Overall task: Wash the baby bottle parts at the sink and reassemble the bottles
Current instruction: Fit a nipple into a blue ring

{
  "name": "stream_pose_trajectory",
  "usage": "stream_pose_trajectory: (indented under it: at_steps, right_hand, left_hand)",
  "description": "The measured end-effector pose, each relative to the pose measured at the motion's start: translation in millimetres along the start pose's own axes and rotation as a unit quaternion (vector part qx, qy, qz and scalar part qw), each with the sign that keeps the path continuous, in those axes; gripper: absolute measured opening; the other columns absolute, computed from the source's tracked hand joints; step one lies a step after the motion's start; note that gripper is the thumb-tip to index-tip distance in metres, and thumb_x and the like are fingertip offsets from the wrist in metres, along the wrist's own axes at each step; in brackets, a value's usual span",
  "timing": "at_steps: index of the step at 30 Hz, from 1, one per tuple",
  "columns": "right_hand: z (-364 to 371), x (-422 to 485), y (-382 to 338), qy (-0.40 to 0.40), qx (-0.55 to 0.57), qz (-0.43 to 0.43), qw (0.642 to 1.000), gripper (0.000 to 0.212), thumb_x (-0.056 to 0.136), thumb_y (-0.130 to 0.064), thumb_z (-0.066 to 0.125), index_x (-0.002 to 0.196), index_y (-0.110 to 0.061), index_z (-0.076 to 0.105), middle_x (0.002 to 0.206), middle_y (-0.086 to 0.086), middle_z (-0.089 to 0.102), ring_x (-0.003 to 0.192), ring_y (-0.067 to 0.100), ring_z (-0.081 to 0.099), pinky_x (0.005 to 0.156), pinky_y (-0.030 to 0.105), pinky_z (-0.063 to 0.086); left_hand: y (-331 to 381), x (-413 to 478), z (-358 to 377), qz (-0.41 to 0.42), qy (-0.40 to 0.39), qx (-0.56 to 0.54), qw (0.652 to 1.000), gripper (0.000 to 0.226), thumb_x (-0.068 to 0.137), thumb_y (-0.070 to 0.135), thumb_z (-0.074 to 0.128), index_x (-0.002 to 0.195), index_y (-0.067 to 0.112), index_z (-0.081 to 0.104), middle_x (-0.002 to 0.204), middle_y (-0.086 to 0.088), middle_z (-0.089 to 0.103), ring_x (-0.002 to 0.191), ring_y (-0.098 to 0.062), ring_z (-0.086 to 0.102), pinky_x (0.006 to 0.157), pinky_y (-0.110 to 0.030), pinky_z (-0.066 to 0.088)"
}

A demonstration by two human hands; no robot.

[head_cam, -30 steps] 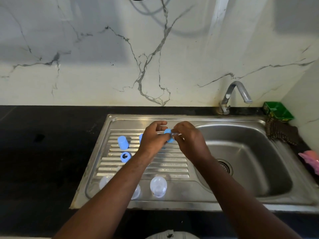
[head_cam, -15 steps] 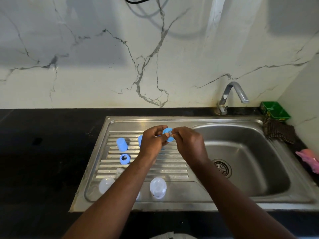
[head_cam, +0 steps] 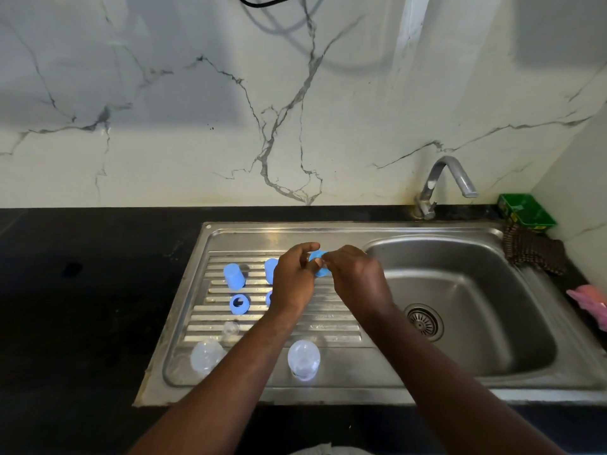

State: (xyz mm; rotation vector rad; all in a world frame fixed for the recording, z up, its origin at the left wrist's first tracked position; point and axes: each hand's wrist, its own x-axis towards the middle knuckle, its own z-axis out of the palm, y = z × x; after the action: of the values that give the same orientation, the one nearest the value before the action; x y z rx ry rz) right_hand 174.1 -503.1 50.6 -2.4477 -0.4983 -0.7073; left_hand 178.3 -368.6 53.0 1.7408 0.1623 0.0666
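Note:
Above the ribbed drainboard (head_cam: 269, 326), my left hand (head_cam: 294, 279) and my right hand (head_cam: 356, 277) both pinch one blue bottle collar ring (head_cam: 319, 262) between them. A blue cap (head_cam: 234, 276) stands on the drainboard to the left, with a second blue cap (head_cam: 270, 269) half hidden by my left hand. In front of them lies a blue ring (head_cam: 239, 304), and another blue piece (head_cam: 269, 297) peeks out by my left wrist. A clear teat (head_cam: 231, 329) lies nearer me. Two clear bottles (head_cam: 206, 356) (head_cam: 303, 358) stand at the front edge.
The sink basin (head_cam: 466, 290) with its drain (head_cam: 423, 320) is on the right, under a closed tap (head_cam: 443, 183). A green tray (head_cam: 525, 215), a dark cloth (head_cam: 533, 249) and a pink item (head_cam: 589, 302) sit at the far right. Black counter (head_cam: 82, 290) extends left.
Both hands have kept hold of the blue ring and shifted it slightly, turning it between the fingers. Parts on the drainboard have not moved.

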Motion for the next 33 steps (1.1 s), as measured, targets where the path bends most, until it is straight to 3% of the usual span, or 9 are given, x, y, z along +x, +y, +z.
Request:
stream_pose_trajectory:
  at_steps: [4, 9, 11, 13, 19, 22, 26, 30, 33]
  right_hand:
    - [-6, 4, 1, 0.019, 0.046, 0.016, 0.999, 0.014, 0.08, 0.002, 0.074, 0.088, -0.009, 0.078, 0.081, 0.005, 0.075, 0.07, 0.017, 0.068, 0.065, 0.028, 0.056]
    - [-10, 2, -1, 0.025, 0.158, 0.153, 0.975, 0.012, 0.083, -0.002, 0.075, 0.09, -0.012, 0.078, 0.08, -0.002, 0.075, 0.07, 0.005, 0.067, 0.069, 0.012, 0.051]
    - [-12, 4, -4, 0.028, 0.222, 0.21, 0.952, 0.013, 0.084, -0.003, 0.074, 0.092, -0.013, 0.078, 0.079, -0.005, 0.074, 0.07, 0.005, 0.07, 0.069, 0.016, 0.055]
    - [-13, 5, -7, 0.038, 0.265, 0.236, 0.934, 0.014, 0.086, -0.004, 0.074, 0.097, -0.012, 0.078, 0.084, -0.004, 0.076, 0.075, 0.007, 0.072, 0.072, 0.022, 0.058]
    - [-23, 9, 0, 0.029, 0.177, 0.078, 0.981, 0.03, 0.083, 0.0, 0.075, 0.109, -0.016, 0.076, 0.103, -0.01, 0.071, 0.092, -0.004, 0.065, 0.082, 0.011, 0.05]
    - [-26, 11, 0, 0.038, 0.172, 0.046, 0.983, 0.026, 0.083, -0.005, 0.077, 0.108, -0.014, 0.076, 0.101, -0.004, 0.075, 0.09, 0.001, 0.067, 0.082, 0.014, 0.052]
    - [-30, 11, -3, 0.067, 0.11, -0.014, 0.992, 0.022, 0.085, -0.005, 0.075, 0.107, -0.009, 0.076, 0.1, 0.003, 0.076, 0.091, 0.009, 0.07, 0.086, 0.008, 0.047]
    - [-34, 14, -4, 0.081, 0.077, -0.086, 0.99, 0.017, 0.087, 0.0, 0.07, 0.102, -0.007, 0.077, 0.101, 0.004, 0.076, 0.095, 0.014, 0.071, 0.089, 0.021, 0.054]
    - [-37, 19, -1, 0.07, 0.13, -0.044, 0.988, 0.017, 0.083, 0.002, 0.074, 0.095, -0.009, 0.078, 0.094, 0.002, 0.076, 0.087, 0.012, 0.071, 0.08, 0.028, 0.058]
  left_hand:
    - [2, 4, -5, -0.012, -0.034, -0.007, 0.999, 0.027, 0.096, 0.009, 0.063, 0.123, 0.015, 0.067, 0.12, -0.01, 0.068, 0.11, -0.023, 0.066, 0.095, -0.041, 0.057]
    - [4, 0, -13, 0.012, -0.084, -0.016, 0.996, 0.037, 0.093, 0.019, 0.07, 0.129, 0.018, 0.065, 0.12, -0.003, 0.068, 0.11, -0.016, 0.066, 0.097, -0.034, 0.056]
    - [1, -4, -14, 0.045, -0.11, -0.009, 0.993, 0.048, 0.089, 0.018, 0.075, 0.134, 0.023, 0.061, 0.127, 0.001, 0.062, 0.115, -0.012, 0.061, 0.095, -0.021, 0.053]
    - [1, -5, -16, 0.058, -0.116, -0.02, 0.991, 0.05, 0.09, 0.014, 0.073, 0.136, 0.025, 0.058, 0.13, 0.001, 0.059, 0.117, -0.015, 0.061, 0.092, -0.021, 0.054]
    - [11, -3, -19, 0.026, -0.139, -0.093, 0.986, 0.04, 0.097, 0.015, 0.064, 0.135, 0.022, 0.057, 0.123, -0.005, 0.068, 0.108, -0.019, 0.07, 0.089, -0.03, 0.059]
    - [14, -7, -16, 0.03, -0.147, -0.114, 0.982, 0.043, 0.099, 0.016, 0.06, 0.141, 0.02, 0.052, 0.122, -0.003, 0.068, 0.11, -0.019, 0.068, 0.089, -0.025, 0.057]
    - [19, -8, -13, 0.046, -0.135, -0.124, 0.982, 0.03, 0.099, 0.015, 0.06, 0.124, 0.031, 0.059, 0.114, -0.006, 0.072, 0.105, -0.023, 0.07, 0.086, -0.022, 0.056]
    - [20, -4, -16, 0.034, -0.148, -0.112, 0.982, 0.033, 0.098, 0.02, 0.062, 0.13, 0.023, 0.061, 0.106, 0.004, 0.075, 0.099, -0.016, 0.073, 0.091, -0.026, 0.056]
    - [19, -3, -19, 0.029, -0.169, -0.095, 0.981, 0.04, 0.095, 0.028, 0.064, 0.132, 0.015, 0.063, 0.101, 0.002, 0.075, 0.096, -0.016, 0.073, 0.098, -0.037, 0.055]
